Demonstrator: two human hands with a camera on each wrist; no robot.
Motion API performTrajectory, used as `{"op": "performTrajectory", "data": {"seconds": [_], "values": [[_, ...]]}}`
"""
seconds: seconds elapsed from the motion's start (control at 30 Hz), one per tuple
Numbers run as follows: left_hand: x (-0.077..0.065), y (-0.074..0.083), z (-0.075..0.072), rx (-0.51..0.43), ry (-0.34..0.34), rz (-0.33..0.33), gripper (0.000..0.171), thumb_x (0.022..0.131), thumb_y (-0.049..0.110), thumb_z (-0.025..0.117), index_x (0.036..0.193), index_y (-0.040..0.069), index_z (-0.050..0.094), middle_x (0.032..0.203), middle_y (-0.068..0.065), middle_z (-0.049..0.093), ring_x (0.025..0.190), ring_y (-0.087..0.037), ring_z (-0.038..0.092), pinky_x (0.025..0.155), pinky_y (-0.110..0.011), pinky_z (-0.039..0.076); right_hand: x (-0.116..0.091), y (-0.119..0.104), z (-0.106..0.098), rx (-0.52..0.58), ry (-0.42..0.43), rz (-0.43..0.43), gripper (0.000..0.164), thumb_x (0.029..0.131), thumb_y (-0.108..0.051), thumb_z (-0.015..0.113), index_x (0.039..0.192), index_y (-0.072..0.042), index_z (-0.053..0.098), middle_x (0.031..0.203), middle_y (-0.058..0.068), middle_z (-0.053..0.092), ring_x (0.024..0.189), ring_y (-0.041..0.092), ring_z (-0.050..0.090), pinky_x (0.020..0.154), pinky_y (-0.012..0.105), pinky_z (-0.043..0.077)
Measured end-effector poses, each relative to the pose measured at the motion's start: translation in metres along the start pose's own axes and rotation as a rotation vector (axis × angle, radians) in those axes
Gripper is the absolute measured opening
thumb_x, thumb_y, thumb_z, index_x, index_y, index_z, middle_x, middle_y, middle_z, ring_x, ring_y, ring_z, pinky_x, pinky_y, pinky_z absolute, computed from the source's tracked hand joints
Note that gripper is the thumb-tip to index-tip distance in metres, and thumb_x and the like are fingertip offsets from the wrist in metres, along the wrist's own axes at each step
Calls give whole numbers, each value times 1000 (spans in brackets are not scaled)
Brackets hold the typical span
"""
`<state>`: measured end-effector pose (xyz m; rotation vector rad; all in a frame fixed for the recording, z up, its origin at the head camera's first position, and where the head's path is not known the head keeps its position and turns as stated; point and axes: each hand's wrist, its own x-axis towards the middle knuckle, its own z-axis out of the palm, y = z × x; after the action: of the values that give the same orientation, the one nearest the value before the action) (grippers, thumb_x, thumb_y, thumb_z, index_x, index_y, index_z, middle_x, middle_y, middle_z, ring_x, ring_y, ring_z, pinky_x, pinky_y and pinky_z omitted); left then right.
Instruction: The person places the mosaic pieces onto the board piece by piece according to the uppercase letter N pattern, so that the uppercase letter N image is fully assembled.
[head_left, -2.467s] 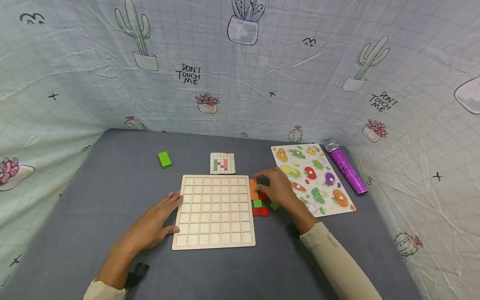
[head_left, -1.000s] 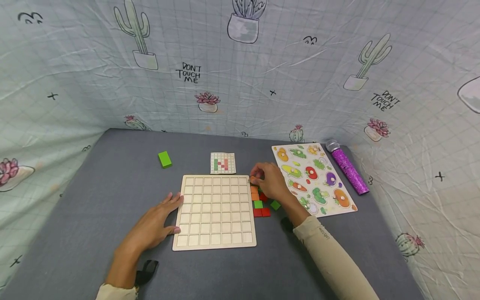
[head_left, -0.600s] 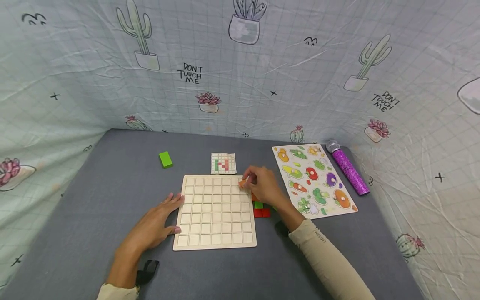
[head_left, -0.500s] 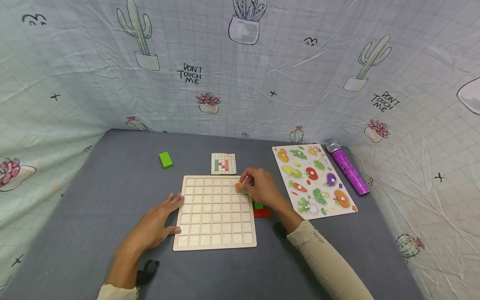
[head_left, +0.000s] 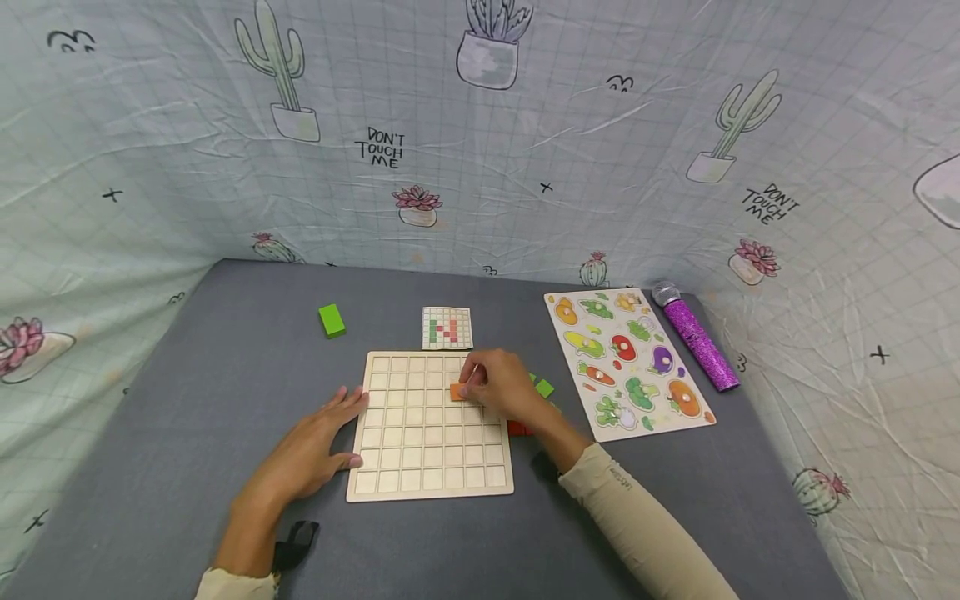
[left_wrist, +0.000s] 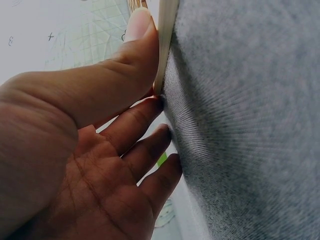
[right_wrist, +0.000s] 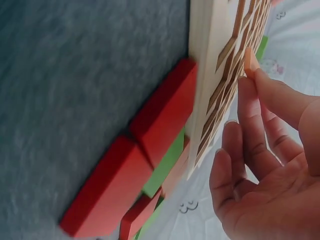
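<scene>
The right hand [head_left: 498, 387] pinches an orange tile [head_left: 457, 392] over the wooden grid board [head_left: 420, 467] — its grip grasping it — while the left hand [head_left: 311, 450], grip released, rests flat against the board's edge.

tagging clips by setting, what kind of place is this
Likely a tabletop play or recording booth: a grey table walled by cactus-print cloth, with a wooden grid board and vegetable puzzle laid out.
</scene>
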<state>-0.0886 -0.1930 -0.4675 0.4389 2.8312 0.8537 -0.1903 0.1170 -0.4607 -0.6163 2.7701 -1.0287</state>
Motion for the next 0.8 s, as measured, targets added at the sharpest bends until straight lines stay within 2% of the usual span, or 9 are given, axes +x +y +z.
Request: {"op": "performTrajectory", "data": {"seconds": [0.27, 0.5, 0.8], "values": [[0, 0, 0, 3, -4, -5, 93, 82, 7, 89, 162, 4, 43, 171, -18, 38, 159, -46, 31, 120, -70, 35, 3, -3, 9, -42, 1, 13, 15, 87, -18, 89, 85, -20, 75, 72, -7, 68, 67, 8, 59, 63, 26, 47], [0, 2, -1, 12, -7, -20, 94, 81, 7, 90, 162, 4, 43, 170, -19, 38, 159, -46, 31, 120, -71, 35, 2, -6, 11, -86, -12, 23, 13, 88, -20, 89, 85, -20, 77, 73, -8, 66, 72, 8, 58, 66, 27, 47], [0, 2, -2, 10, -4, -3, 93, 81, 7, 90, 161, 3, 44, 170, -19, 39, 159, -46, 32, 119, -70, 36, 2, -7, 10, -61, -3, 7, 12, 85, -14, 91, 85, -17, 79, 73, -8, 70, 68, 6, 60, 66, 27, 49]]}}
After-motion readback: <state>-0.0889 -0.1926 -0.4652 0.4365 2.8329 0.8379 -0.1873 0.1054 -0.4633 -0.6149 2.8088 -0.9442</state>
